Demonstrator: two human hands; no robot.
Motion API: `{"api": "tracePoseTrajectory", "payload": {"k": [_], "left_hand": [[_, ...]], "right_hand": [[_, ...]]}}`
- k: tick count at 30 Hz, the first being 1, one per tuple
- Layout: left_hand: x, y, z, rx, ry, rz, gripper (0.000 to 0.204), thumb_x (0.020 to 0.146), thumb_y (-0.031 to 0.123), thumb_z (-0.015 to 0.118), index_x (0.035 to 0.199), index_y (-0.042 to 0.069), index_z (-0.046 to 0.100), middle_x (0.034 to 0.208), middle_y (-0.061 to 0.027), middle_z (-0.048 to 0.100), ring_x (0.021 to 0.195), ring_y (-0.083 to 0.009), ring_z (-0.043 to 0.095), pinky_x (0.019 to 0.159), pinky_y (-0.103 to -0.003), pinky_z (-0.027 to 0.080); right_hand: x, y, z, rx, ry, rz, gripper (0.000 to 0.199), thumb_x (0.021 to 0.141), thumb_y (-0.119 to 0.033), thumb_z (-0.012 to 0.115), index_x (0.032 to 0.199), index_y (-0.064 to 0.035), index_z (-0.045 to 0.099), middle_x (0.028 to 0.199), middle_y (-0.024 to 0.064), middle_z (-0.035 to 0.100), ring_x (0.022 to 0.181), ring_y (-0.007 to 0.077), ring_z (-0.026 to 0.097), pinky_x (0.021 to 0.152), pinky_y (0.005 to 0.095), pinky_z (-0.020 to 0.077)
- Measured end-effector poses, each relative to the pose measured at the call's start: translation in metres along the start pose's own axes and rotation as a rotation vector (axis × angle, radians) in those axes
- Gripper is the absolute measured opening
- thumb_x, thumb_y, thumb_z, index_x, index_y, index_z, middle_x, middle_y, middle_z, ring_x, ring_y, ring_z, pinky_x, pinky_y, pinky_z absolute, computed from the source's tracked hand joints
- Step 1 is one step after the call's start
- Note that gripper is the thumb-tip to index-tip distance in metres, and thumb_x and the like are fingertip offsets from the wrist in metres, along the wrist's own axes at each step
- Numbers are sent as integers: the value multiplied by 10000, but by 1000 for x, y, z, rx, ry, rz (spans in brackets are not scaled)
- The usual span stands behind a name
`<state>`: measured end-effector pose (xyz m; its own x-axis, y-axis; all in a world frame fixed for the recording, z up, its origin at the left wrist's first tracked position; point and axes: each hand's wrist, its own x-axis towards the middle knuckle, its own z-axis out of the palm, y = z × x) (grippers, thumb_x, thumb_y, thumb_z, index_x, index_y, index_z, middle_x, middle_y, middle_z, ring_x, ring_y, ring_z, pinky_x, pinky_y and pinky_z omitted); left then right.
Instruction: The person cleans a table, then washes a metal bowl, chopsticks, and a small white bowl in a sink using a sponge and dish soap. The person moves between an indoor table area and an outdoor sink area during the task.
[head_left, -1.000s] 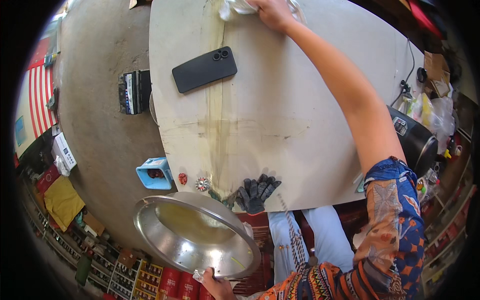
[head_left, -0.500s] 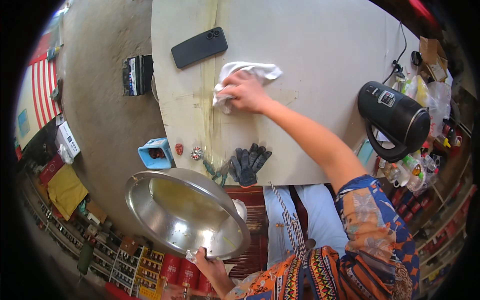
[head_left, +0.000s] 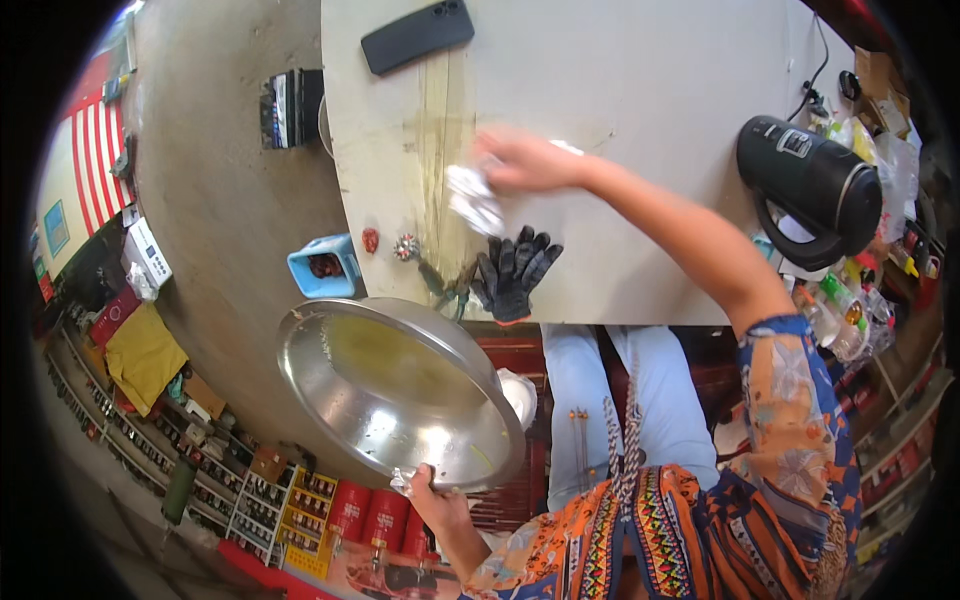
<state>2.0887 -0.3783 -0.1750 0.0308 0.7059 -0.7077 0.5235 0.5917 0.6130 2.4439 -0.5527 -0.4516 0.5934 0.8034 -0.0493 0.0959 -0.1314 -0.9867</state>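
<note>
My right hand [head_left: 527, 160], blurred by motion, is closed on a crumpled white cloth [head_left: 474, 200] over the pale table [head_left: 660, 190]. Most of the cloth hangs on the near side of the fingers. At the lower left my left hand [head_left: 440, 508] grips the rim of a large stainless steel bowl [head_left: 385, 375], thumb over the edge. The bowl is tilted, its inside facing me, with small greenish scraps stuck to it. A bit of crumpled pale material [head_left: 402, 481] shows beside the left thumb. Black gloves [head_left: 515, 275] lie at the table's near edge, close below the cloth.
A dark phone [head_left: 418, 37] lies at the far left of the table, a black electric kettle [head_left: 808, 190] at the right beside bottles and bags. A small red item [head_left: 371, 240] and a round metal piece [head_left: 406, 247] sit near a blue bin [head_left: 324, 268] off the left edge.
My right hand has drawn the cloth nearer, from beside the phone toward the gloves. The whole view has shifted, so the table appears higher. My left hand still grips the tilted bowl.
</note>
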Motion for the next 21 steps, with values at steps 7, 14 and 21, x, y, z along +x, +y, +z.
{"api": "tracePoseTrajectory", "payload": {"k": [7,14,21], "left_hand": [[15,12,13,7,19,42,409,797,140,518,1174,-2,447,1033,-111,562,950,-225,569,842,-374,462],[25,14,-1,21,46,-15,431,799,136,515,1199,-3,438,1057,-119,553,954,-224,563,855,-378,454],[26,20,6,4,12,6,410,792,143,523,1161,-28,464,1066,-121,545,971,-222,547,858,-366,450]], "right_hand": [[131,59,31,-697,394,-42,292,801,-217,582,1086,-162,617,1190,30,559,1110,237,488,935,372,395],[65,59,100,-559,-84,-379,268,826,-171,524,1080,-179,606,1259,29,498,1238,227,389,1004,390,357],[-106,54,14,-584,-274,-230,320,694,-96,593,995,-200,631,1166,-18,531,1170,222,427,942,362,406]]}}
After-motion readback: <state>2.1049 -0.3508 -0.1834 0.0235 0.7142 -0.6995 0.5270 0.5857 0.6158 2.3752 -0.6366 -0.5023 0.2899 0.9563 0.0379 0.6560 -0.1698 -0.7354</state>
